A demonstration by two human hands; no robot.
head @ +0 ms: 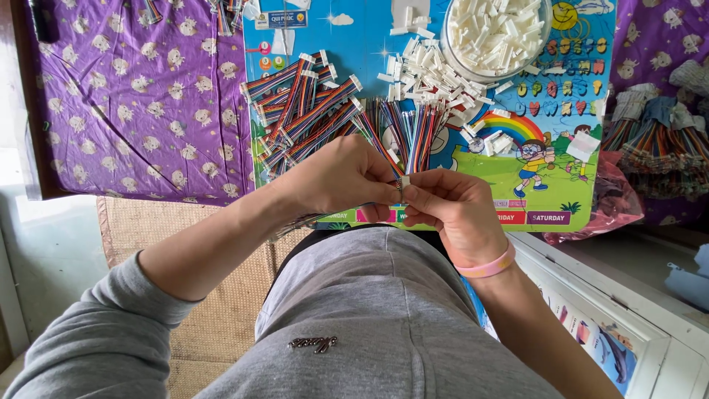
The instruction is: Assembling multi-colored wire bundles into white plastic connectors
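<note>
We pinch white connector (404,181) between left hand (347,177) and right hand (452,210), both closed on it, just below loose wires (402,133). Finished cables (299,103) piled left of wires. Many spare connectors (432,77) right of wires, more in bowl (493,35): much left, we judge. Connector mostly hidden by fingers.

Left hand (347,177) and right hand (452,210) pinch a white connector (404,182).

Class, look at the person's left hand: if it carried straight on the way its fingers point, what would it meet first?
The left hand points right, so it would likely meet the right hand first; both pinch a small white plastic connector.
</note>
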